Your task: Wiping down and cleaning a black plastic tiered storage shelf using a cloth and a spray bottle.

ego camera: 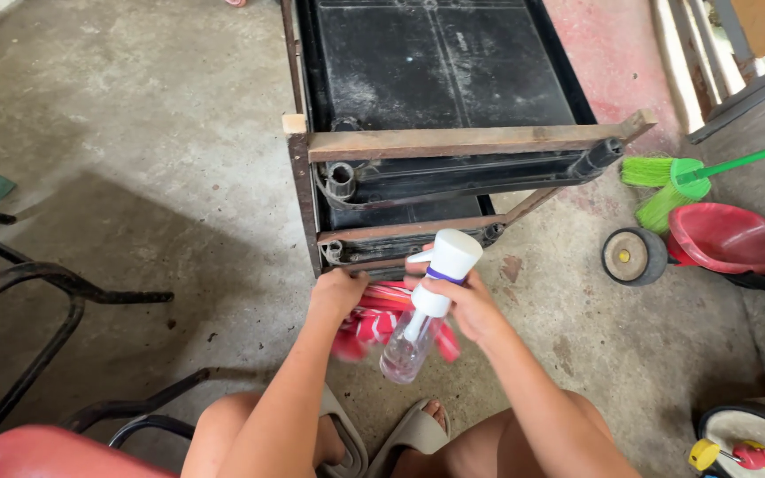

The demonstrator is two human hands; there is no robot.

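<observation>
My right hand (469,305) grips a clear spray bottle (418,323) with a white nozzle head (453,255) and a purple ring, held tilted over the floor. My left hand (338,292) is closed on a red and white striped cloth (374,323), which hangs between my hands just below the near edge of a black plastic panel (436,62) set in a rusty metal and wood frame (462,140). The cloth is partly hidden behind the bottle. My knees and sandalled feet show at the bottom.
Concrete floor (152,159) all around. A green broom (675,181) and a red toy vehicle with a wheel (635,257) lie at the right. Black metal chair frames (55,283) with a red seat (46,451) stand at the left. Wooden boards lean at the top right.
</observation>
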